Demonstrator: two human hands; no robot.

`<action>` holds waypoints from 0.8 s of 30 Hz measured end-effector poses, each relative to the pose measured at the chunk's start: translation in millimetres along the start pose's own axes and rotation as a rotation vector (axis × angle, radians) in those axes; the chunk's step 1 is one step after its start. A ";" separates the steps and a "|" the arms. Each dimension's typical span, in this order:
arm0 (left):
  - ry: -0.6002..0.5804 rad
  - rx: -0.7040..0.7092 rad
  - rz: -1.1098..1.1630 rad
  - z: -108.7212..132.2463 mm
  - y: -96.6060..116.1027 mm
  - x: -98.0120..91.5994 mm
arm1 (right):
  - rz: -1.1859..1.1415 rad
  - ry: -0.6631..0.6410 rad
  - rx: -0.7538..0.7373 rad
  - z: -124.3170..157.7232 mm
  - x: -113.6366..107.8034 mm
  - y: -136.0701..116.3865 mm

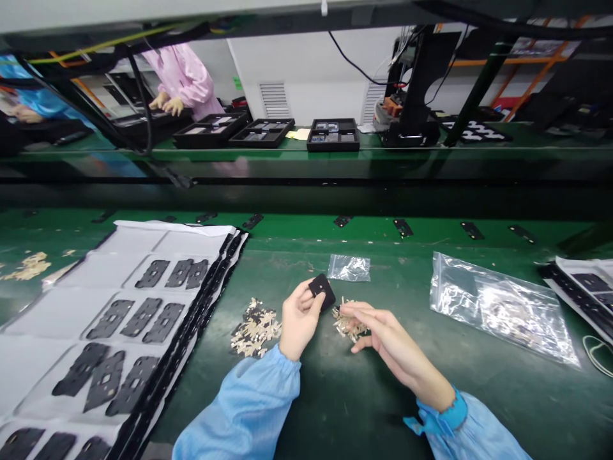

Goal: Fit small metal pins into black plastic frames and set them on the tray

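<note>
My left hand (301,317) pinches a small flat black plate (322,291) between thumb and fingers, tilted above the green bench. Over a small pile of pale metal pieces (348,327), my right hand (383,332) reaches with fingers stretched out and thumb apart. Its fingertips are close to the pile's top; whether they touch a piece I cannot tell. Left of my left hand lies another pile of pale and black small pieces (256,329). A small clear plastic bag (349,268) rests just beyond my hands.
Stacked white trays (115,268) with black plates stand at left. A large clear bag (502,306) lies at right, near another tray (591,281). Several black plates (403,228) line the green strip behind. Across the shelf, a person in pink (186,76) works by black boxes (332,135).
</note>
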State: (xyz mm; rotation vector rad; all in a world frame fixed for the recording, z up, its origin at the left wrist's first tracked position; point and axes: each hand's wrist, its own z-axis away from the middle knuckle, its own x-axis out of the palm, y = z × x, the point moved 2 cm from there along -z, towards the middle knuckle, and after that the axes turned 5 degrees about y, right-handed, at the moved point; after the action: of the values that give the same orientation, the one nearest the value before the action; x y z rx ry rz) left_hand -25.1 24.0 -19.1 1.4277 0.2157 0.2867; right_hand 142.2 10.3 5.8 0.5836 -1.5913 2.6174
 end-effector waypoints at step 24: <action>-0.045 0.105 -0.094 11.8 -2.1 4.8 | 0.152 0.053 -0.024 -3.9 2.4 -1.9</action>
State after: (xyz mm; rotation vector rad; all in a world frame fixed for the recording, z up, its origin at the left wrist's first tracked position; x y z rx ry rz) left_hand -16.7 14.2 -19.4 1.5218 0.2634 0.1676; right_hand 139.2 14.1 6.6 0.4028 -1.7131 2.6895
